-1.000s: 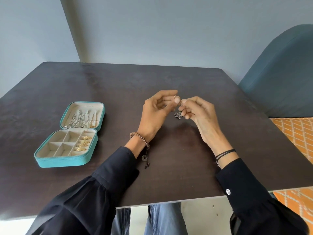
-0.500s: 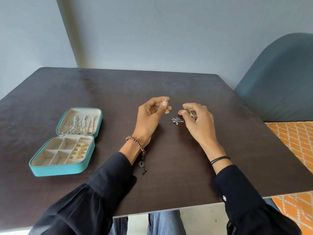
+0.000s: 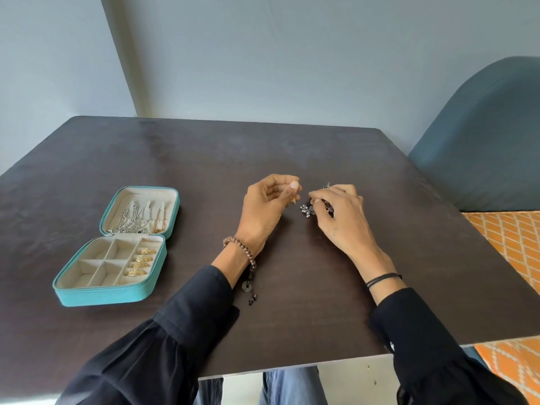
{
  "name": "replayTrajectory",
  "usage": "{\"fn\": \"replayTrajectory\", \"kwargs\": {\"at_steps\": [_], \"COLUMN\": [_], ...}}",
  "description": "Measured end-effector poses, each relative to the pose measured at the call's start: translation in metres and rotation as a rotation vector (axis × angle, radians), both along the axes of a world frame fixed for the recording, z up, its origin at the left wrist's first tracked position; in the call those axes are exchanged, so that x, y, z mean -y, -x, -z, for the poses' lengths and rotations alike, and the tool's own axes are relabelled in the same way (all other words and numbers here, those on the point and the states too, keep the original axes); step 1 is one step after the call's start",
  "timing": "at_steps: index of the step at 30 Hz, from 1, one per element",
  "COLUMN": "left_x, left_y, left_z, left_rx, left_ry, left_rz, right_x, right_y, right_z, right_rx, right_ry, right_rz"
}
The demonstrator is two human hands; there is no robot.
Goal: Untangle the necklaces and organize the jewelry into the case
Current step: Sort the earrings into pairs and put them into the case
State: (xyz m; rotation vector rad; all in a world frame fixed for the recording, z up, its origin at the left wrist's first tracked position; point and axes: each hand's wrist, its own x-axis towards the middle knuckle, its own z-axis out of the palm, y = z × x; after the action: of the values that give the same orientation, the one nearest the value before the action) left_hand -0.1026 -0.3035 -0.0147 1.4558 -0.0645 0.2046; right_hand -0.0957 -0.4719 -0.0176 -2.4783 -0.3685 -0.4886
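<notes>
An open teal jewelry case (image 3: 102, 296) lies at the table's left. Silver and gold chains (image 3: 137, 219) hang in its lid, and gold pieces (image 3: 141, 261) fill the right compartments of its base. At the table's middle my left hand (image 3: 268, 209) pinches a small gold piece (image 3: 293, 200) between thumb and finger. Just to its right, my right hand (image 3: 339, 211) rests its fingers on a cluster of silver jewelry (image 3: 308, 210) lying on the table. Part of the cluster is hidden under the fingers.
The dark table (image 3: 204, 159) ends at a near edge by my lap. A blue upholstered chair (image 3: 482, 141) stands at the right, above an orange patterned floor (image 3: 508, 238). A grey wall lies behind the table.
My hands came apart: the left took the small gold piece away from the silver cluster. Both hands sank toward the table, and the right set the cluster down on it.
</notes>
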Motion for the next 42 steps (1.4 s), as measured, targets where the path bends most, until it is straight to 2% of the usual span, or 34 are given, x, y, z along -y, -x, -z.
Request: {"fn": "replayTrajectory", "kwargs": {"at_steps": [13, 19, 23, 26, 30, 33, 37, 42], "left_x": [0.001, 0.002, 0.001, 0.002, 0.004, 0.005, 0.004, 0.004], "left_y": [0.001, 0.002, 0.003, 0.005, 0.006, 0.007, 0.006, 0.006], "left_z": [-0.003, -0.004, -0.005, -0.006, -0.010, -0.011, -0.008, -0.008], "left_rx": [-0.034, -0.044, -0.042, -0.016, 0.016, 0.013, -0.008, -0.030], "left_ry": [0.008, -0.002, -0.003, -0.015, 0.009, 0.035, 0.062, 0.107], "left_rz": [-0.007, -0.004, -0.001, 0.017, 0.057, 0.086, 0.081, 0.105], "right_x": [0.000, 0.000, 0.001, 0.000, -0.002, -0.004, -0.004, -0.004], "right_y": [0.006, 0.008, 0.007, 0.008, 0.009, 0.010, 0.010, 0.007], "right_z": [-0.006, -0.011, -0.011, -0.016, -0.026, -0.028, -0.029, -0.028], "right_rx": [-0.015, -0.003, 0.030, 0.024, -0.162, -0.282, -0.386, -0.368], "right_ry": [-0.036, -0.209, -0.228, -0.404, -0.861, -1.070, -1.233, -1.237], "right_rz": [-0.025, 0.026, 0.046, 0.061, -0.037, -0.146, -0.240, -0.279]}}
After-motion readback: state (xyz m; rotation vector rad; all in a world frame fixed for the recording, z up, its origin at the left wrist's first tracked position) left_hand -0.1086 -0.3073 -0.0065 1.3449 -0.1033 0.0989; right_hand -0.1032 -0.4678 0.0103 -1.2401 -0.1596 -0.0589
